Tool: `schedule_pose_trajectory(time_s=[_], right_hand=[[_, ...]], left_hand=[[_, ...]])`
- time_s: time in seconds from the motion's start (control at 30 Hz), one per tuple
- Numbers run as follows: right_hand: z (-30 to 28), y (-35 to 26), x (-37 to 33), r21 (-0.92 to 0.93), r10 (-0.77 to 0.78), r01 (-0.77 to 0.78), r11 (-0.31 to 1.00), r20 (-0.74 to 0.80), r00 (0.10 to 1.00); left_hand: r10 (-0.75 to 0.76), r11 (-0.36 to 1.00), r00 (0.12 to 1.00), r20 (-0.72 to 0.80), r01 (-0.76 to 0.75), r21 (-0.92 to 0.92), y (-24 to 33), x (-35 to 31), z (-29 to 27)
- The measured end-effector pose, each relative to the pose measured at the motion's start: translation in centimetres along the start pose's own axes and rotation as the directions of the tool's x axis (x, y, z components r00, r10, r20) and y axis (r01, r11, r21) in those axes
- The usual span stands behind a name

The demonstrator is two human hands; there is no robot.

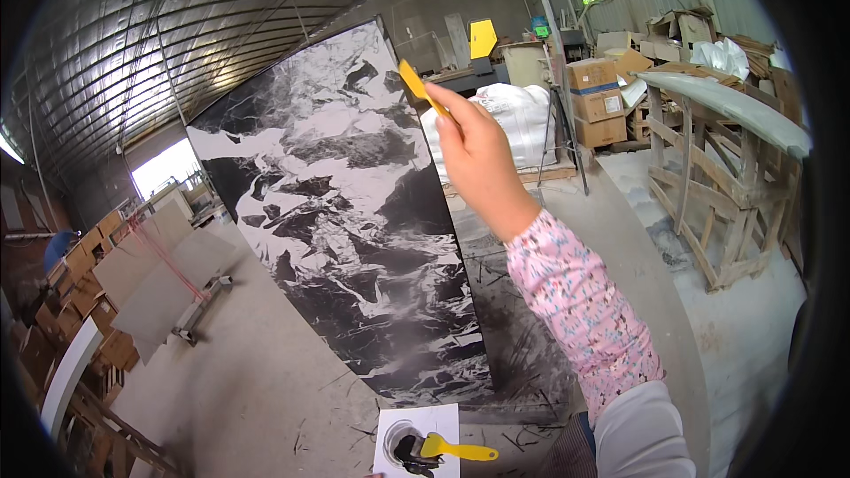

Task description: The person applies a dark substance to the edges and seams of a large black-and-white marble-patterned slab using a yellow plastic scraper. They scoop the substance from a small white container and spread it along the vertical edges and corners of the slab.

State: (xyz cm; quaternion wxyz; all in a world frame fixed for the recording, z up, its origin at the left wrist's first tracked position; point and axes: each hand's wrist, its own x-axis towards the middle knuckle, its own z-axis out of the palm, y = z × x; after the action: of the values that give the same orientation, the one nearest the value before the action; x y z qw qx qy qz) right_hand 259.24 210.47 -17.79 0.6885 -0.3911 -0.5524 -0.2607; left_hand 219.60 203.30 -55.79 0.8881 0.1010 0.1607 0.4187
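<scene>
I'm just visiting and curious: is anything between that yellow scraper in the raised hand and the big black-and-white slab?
Nothing visible. The right hand holds the yellow scraper up at the marbled slab's upper right edge, with no object between blade and stone. Actual contact is unclear.

A corrugated metal arched roof (177,26) spans the workshop; daylight enters a bright opening (166,168) at left of the frame; brown cardboard boxes (598,97) stack at upper right beside a rough wooden frame (708,186); grey concrete floor (257,389) fills the lower left.
</scene>
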Motion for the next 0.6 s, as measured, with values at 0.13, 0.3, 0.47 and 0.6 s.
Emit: schedule_pose_trajectory(time_s=[0.13,0.3,0.47,0.6], right_hand=[[1.7,1.1,1.6,-0.022,-0.029,0.029,0.999,-0.029,0.999],[0.9,1.2,-1.4,-0.065,0.044,-0.042,0.997,0.043,0.998],[1.0,0.3,1.2,0.039,-0.05,0.054,0.998,-0.079,0.996],[1.7,1.4,1.2,0.007,-0.02,0.02,1.0,-0.038,0.999]], left_hand=[[0.001,1.0,1.0,-0.004,-0.001,0.003,0.4,0.3,-1.9],[0.038,0.998,0.999,0.01,-0.037,-0.044,0.2,0.5,-2.5],[0.028,0.999,0.999,-0.021,-0.029,-0.025,0.6,0.4,-2.6],[0.049,0.999,0.999,-0.002,-0.049,0.004,0.1,0.5,-1.8]])
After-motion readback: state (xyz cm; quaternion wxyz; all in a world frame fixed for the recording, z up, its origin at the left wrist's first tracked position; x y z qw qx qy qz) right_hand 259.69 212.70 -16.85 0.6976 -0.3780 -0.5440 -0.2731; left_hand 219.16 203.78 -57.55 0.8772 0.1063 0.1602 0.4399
